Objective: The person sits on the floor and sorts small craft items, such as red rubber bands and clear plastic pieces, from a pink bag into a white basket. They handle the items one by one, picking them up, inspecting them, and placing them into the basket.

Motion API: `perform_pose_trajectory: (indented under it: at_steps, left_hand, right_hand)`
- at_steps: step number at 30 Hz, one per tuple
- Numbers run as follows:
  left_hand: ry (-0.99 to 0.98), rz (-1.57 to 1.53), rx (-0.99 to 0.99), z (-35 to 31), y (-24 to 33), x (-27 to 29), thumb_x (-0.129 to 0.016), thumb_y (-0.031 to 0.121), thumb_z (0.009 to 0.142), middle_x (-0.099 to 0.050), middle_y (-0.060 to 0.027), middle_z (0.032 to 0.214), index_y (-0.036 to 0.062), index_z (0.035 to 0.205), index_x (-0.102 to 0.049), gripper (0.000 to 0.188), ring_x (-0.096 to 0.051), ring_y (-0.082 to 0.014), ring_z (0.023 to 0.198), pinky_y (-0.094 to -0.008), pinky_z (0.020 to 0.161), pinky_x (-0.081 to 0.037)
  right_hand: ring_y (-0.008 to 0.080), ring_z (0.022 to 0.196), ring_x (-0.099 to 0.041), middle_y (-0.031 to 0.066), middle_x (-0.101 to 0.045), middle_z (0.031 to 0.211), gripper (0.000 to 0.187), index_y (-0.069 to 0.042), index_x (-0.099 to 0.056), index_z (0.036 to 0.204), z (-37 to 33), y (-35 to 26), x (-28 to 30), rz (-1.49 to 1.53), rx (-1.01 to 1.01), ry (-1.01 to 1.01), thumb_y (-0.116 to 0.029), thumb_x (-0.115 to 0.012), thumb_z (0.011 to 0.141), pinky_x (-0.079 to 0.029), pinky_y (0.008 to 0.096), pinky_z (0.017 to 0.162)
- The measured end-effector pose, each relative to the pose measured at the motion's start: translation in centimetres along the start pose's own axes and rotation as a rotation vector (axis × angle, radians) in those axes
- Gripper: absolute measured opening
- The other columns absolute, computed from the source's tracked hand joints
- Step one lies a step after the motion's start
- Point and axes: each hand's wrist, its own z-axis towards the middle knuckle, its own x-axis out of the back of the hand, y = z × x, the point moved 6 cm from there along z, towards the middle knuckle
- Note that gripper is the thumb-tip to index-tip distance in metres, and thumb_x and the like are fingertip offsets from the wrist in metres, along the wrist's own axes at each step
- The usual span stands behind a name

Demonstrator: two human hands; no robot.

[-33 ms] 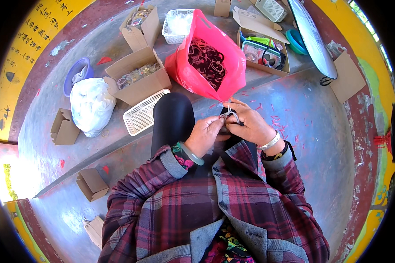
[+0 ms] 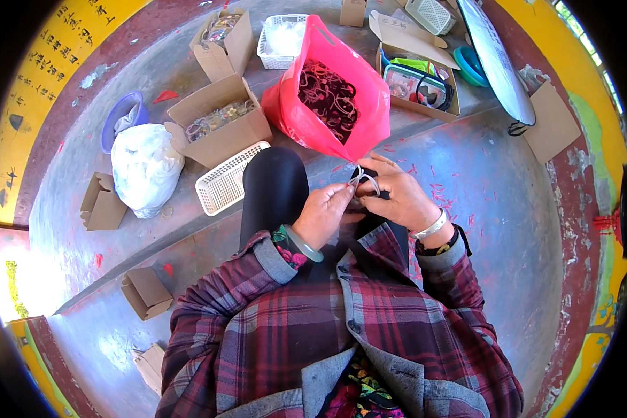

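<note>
My left hand (image 2: 324, 212) and my right hand (image 2: 397, 191) meet above my lap, both pinching a small pale loop, a thin hair tie (image 2: 364, 179), stretched between the fingertips. A green bangle sits on my left wrist, a white bracelet and a dark band on my right. Just beyond the hands stands an open pink plastic bag (image 2: 306, 115) filled with dark red and black hair ties (image 2: 331, 94). My black-clad knee (image 2: 275, 188) rises to the left of the hands.
A white mesh basket (image 2: 226, 182) lies by my knee. Open cardboard boxes (image 2: 219, 122) hold small items; another box (image 2: 418, 76) holds a clear container. A white bag (image 2: 146, 167), a blue bowl (image 2: 122, 115), small folded boxes (image 2: 146, 291) and a concrete step edge surround me.
Nothing has visibly changed; both hands stay together on the hair tie.
</note>
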Motion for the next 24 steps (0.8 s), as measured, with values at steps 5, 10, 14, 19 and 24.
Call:
perform_pose_trajectory:
  at_steps: [5,10,14,19,24]
  left_hand:
    - [-0.002,-0.016,0.011,0.0,0.1,0.0,-0.040,0.026,0.098,-0.060,-0.0085,0.106,-0.0003,0.114,-0.054,0.034,-0.060,-0.0173,0.098,-0.0319,0.081,-0.052]
    - [0.002,-0.033,0.046,0.0,-0.2,-0.1,-0.041,0.025,0.097,-0.060,-0.0092,0.105,-0.0014,0.113,-0.053,0.034,-0.060,-0.0173,0.097,-0.0312,0.080,-0.053]
    - [0.003,-0.054,0.045,0.0,-0.2,-0.2,-0.041,0.025,0.097,-0.060,-0.0098,0.106,-0.0020,0.115,-0.053,0.034,-0.060,-0.0173,0.096,-0.0310,0.080,-0.053]
    - [-0.010,-0.020,0.037,0.0,-0.2,-0.1,-0.040,0.025,0.098,-0.060,-0.0101,0.106,-0.0030,0.117,-0.051,0.036,-0.060,-0.0169,0.095,-0.0308,0.079,-0.053]
    - [-0.009,0.019,0.029,-0.1,0.0,-0.2,-0.040,0.025,0.098,-0.059,-0.0106,0.106,-0.0039,0.117,-0.050,0.037,-0.060,-0.0167,0.094,-0.0302,0.076,-0.054]
  right_hand:
    - [0.0372,0.126,-0.038,0.0184,-0.049,0.128,0.015,-0.007,-0.071,0.083,0.1,-0.9,1.0,0.008,0.021,-0.009,-0.011,-0.067,0.068,-0.034,0.0411,0.101]
    - [0.0374,0.126,-0.038,0.0168,-0.050,0.128,0.018,-0.009,-0.072,0.085,-0.1,-0.7,0.7,-0.025,-0.006,-0.038,-0.011,-0.068,0.067,-0.034,0.0408,0.101]
    - [0.0373,0.125,-0.038,0.0171,-0.051,0.126,0.017,-0.012,-0.072,0.084,-0.1,-0.6,0.6,-0.073,0.016,-0.059,-0.013,-0.067,0.067,-0.033,0.0419,0.102]
    - [0.0338,0.123,-0.042,0.0167,-0.060,0.113,0.015,-0.014,-0.073,0.080,0.4,-1.3,0.1,-0.009,0.062,-0.138,-0.018,-0.067,0.067,-0.027,0.0436,0.107]
    - [0.0334,0.121,-0.044,0.0154,-0.065,0.100,0.016,-0.012,-0.073,0.080,0.5,-0.7,-0.5,0.078,0.038,-0.190,-0.020,-0.068,0.067,-0.024,0.0441,0.108]
